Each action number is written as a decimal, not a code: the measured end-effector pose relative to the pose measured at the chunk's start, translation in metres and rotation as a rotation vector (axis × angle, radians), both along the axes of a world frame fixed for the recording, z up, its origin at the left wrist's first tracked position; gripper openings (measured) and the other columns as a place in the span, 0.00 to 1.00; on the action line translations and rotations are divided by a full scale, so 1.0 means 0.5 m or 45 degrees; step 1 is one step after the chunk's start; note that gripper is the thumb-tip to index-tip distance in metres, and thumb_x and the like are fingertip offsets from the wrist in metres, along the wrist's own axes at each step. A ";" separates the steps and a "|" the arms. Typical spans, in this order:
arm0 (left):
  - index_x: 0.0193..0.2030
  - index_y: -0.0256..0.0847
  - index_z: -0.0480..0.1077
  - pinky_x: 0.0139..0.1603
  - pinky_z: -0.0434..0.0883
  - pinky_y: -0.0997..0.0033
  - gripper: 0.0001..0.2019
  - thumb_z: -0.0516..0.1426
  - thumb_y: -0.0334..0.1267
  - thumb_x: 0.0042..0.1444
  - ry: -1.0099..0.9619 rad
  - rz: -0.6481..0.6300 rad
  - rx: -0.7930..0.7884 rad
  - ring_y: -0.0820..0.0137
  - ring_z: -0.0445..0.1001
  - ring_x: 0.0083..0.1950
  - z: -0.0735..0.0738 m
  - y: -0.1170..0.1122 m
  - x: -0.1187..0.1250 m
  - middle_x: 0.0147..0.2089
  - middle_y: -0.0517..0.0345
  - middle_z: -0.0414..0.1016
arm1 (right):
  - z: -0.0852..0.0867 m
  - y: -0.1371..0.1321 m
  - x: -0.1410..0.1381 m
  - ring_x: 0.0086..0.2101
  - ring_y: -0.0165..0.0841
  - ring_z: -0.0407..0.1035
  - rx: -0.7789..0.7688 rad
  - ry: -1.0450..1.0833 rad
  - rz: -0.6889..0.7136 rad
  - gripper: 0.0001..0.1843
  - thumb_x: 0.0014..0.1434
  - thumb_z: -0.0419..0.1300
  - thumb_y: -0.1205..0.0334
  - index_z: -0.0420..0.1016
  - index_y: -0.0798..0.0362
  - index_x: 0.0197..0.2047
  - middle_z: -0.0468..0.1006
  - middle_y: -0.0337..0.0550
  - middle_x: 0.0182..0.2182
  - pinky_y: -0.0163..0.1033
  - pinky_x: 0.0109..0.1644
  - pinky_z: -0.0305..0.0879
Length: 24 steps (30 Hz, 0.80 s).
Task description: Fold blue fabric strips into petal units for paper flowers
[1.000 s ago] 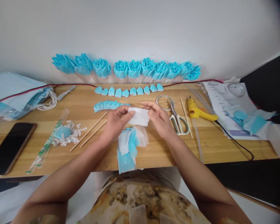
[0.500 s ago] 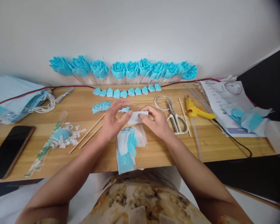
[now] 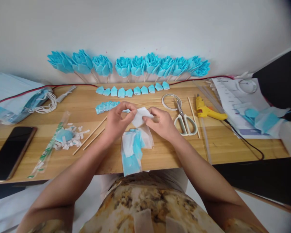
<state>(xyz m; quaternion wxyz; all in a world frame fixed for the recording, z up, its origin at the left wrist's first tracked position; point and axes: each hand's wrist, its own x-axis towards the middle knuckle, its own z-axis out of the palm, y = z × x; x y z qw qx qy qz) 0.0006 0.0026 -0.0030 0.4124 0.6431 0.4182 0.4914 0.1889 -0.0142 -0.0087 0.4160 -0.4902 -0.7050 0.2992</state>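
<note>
Between my two hands is a small white piece of fabric [image 3: 140, 117], tilted, with one corner pointing up. My left hand [image 3: 120, 121] pinches its left edge between thumb and forefinger. At its right edge, my right hand [image 3: 161, 124] grips it with the thumb on top. Below the hands lies a loose pile of blue and white fabric pieces [image 3: 132, 152], reaching over the table's front edge. Behind my left hand a row of pleated blue pieces [image 3: 106, 106] is partly hidden. Farther back runs a line of folded blue petals [image 3: 121, 92].
Several blue fabric flowers [image 3: 102, 65] on sticks lean against the wall. Scissors [image 3: 184, 121], a wire ring [image 3: 165, 100] and a yellow glue gun [image 3: 206, 110] lie right. At left are a phone [image 3: 11, 152], white scraps [image 3: 75, 139], wooden sticks [image 3: 93, 134] and bagged masks [image 3: 12, 94].
The white fabric piece has turned from lying level to tilted, with a corner raised. Both hands stay on it, and the left fingers have closed in. The camera view has shifted slightly.
</note>
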 end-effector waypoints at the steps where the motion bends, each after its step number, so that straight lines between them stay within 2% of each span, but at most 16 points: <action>1: 0.34 0.41 0.73 0.44 0.70 0.68 0.06 0.62 0.40 0.58 -0.088 0.012 -0.082 0.69 0.73 0.40 -0.001 0.003 -0.001 0.37 0.56 0.77 | 0.002 0.000 0.000 0.31 0.31 0.68 -0.033 0.018 -0.001 0.05 0.57 0.62 0.61 0.71 0.51 0.31 0.75 0.37 0.28 0.37 0.37 0.62; 5: 0.31 0.40 0.74 0.34 0.67 0.73 0.10 0.67 0.44 0.52 -0.369 0.060 -0.294 0.73 0.69 0.32 -0.006 0.009 -0.001 0.31 0.59 0.74 | 0.007 0.000 0.003 0.32 0.32 0.70 -0.141 0.081 -0.022 0.06 0.57 0.61 0.58 0.71 0.51 0.31 0.77 0.37 0.29 0.37 0.39 0.63; 10: 0.30 0.40 0.74 0.33 0.65 0.75 0.10 0.68 0.43 0.50 -0.500 0.041 -0.378 0.75 0.67 0.30 -0.009 0.012 0.001 0.30 0.61 0.73 | 0.011 -0.001 0.003 0.31 0.31 0.69 -0.144 0.112 -0.031 0.10 0.57 0.61 0.56 0.69 0.51 0.28 0.74 0.37 0.27 0.37 0.40 0.64; 15: 0.31 0.40 0.73 0.34 0.66 0.74 0.11 0.67 0.43 0.50 -0.488 0.055 -0.373 0.76 0.67 0.30 -0.008 0.013 0.002 0.30 0.61 0.72 | 0.005 0.002 0.006 0.31 0.31 0.69 -0.178 0.081 0.014 0.10 0.58 0.61 0.56 0.69 0.51 0.28 0.74 0.37 0.26 0.38 0.40 0.66; 18: 0.30 0.40 0.73 0.32 0.65 0.75 0.12 0.68 0.44 0.49 -0.441 0.090 -0.333 0.76 0.66 0.30 -0.005 0.015 0.001 0.30 0.61 0.72 | -0.003 0.007 0.019 0.37 0.34 0.74 -0.201 0.138 0.041 0.06 0.59 0.61 0.60 0.76 0.51 0.38 0.81 0.40 0.35 0.40 0.44 0.69; 21: 0.30 0.39 0.72 0.31 0.65 0.74 0.12 0.67 0.44 0.49 -0.334 0.077 -0.282 0.74 0.67 0.30 -0.005 0.014 0.003 0.29 0.61 0.72 | -0.007 0.009 0.031 0.46 0.36 0.76 -0.179 0.323 0.010 0.17 0.65 0.58 0.57 0.75 0.48 0.56 0.83 0.43 0.47 0.43 0.51 0.70; 24: 0.30 0.39 0.73 0.34 0.66 0.72 0.08 0.65 0.41 0.52 -0.167 0.020 -0.198 0.74 0.69 0.31 -0.006 0.005 0.008 0.29 0.60 0.73 | -0.003 0.003 0.032 0.49 0.35 0.76 -0.117 0.374 0.048 0.20 0.67 0.58 0.52 0.74 0.46 0.59 0.83 0.43 0.49 0.44 0.54 0.70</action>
